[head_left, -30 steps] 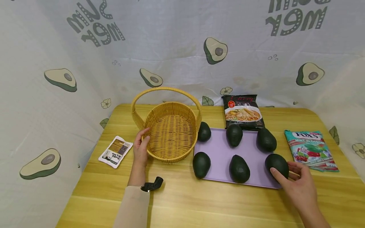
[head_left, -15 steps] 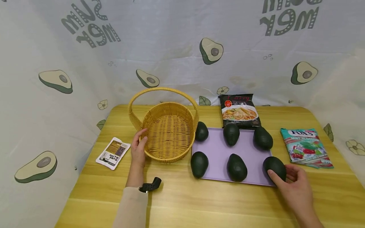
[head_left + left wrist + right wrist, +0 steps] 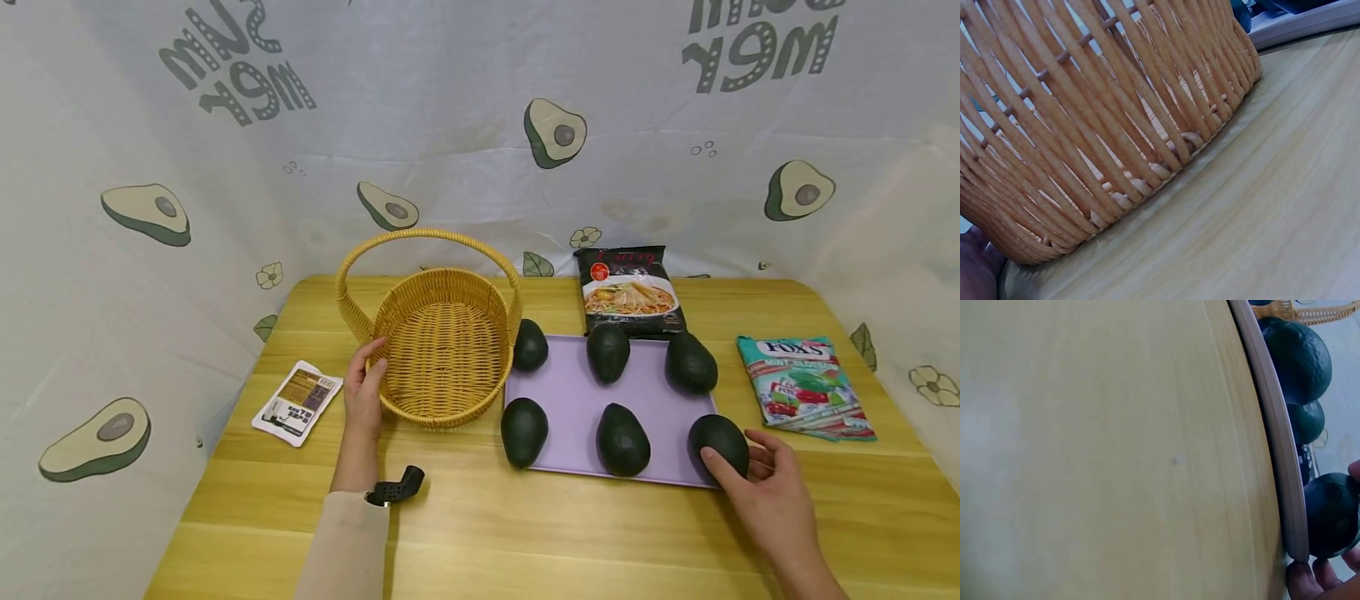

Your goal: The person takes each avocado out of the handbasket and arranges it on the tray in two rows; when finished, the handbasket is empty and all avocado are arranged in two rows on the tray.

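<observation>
A yellow wicker basket [image 3: 450,367] with a tall arched handle stands left of centre. My left hand [image 3: 363,408] grips its left rim, thumb over the edge and fingers along the outside. The left wrist view is mostly filled by the basket's woven wall [image 3: 1116,119]. My right hand [image 3: 776,496] holds a dark green avocado [image 3: 718,442] at the tray's front right corner, thumb in front and fingers behind. That avocado [image 3: 1333,515] sits by the tray's rim [image 3: 1275,406] in the right wrist view. Several other avocados lie in two rows on the lilac tray [image 3: 570,425].
Behind the tray lies a black noodle packet [image 3: 630,292], and right of it a turquoise candy bag [image 3: 806,387]. A small white packet [image 3: 297,404] is left of the basket. A printed curtain [image 3: 450,125] hangs behind the wooden table [image 3: 525,542].
Everything in the head view has slid slightly left, mostly in the first half second. Both hands keep their hold on the basket rim and the avocado.
</observation>
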Motion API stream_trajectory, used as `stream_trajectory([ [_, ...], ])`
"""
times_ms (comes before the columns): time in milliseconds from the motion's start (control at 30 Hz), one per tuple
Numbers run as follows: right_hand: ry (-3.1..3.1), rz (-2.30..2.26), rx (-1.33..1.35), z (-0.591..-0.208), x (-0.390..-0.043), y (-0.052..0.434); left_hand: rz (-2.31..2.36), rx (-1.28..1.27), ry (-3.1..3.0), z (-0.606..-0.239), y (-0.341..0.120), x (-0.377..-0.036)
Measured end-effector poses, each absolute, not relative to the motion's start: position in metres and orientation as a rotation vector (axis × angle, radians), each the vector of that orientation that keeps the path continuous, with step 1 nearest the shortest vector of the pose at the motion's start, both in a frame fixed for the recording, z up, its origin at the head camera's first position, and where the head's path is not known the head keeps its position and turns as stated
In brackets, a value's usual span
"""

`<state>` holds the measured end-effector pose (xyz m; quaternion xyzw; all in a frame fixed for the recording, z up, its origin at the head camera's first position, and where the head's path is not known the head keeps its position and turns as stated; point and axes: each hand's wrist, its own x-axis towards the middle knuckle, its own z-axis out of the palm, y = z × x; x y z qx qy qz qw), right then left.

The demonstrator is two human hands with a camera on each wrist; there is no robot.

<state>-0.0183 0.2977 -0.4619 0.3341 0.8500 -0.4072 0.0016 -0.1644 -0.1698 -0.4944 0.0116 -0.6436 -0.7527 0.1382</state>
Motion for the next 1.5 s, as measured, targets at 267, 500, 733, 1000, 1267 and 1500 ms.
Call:
stream_trajectory([
  [267,2.646,-1.276,1.05,-0.457,-0.022,0.297,-2.171,0.026,-1.874,-0.496,-0.169,-0.163],
  [500,2.639,-1.297,1.035,-0.457,-0.023,0.3,-2.165,0.002,-1.874,-0.496,-0.169,-0.162],
  [733,2.633,-1.311,0.981,-0.454,-0.03,0.312,-2.141,0.009,-1.875,-0.496,-0.169,-0.161],
  [1000,2.763,-1.344,0.817,-0.439,-0.043,0.327,-2.11,-0.014,-1.898,-0.496,-0.171,-0.16],
  [1267,2.924,-1.265,0.665,-0.424,-0.055,0.337,-2.001,0.12,-2.102,-0.485,-0.175,-0.151],
  [1500,2.969,-0.995,0.437,-0.407,-0.07,0.347,-1.474,0.144,-2.286,-0.474,-0.164,-0.133],
])
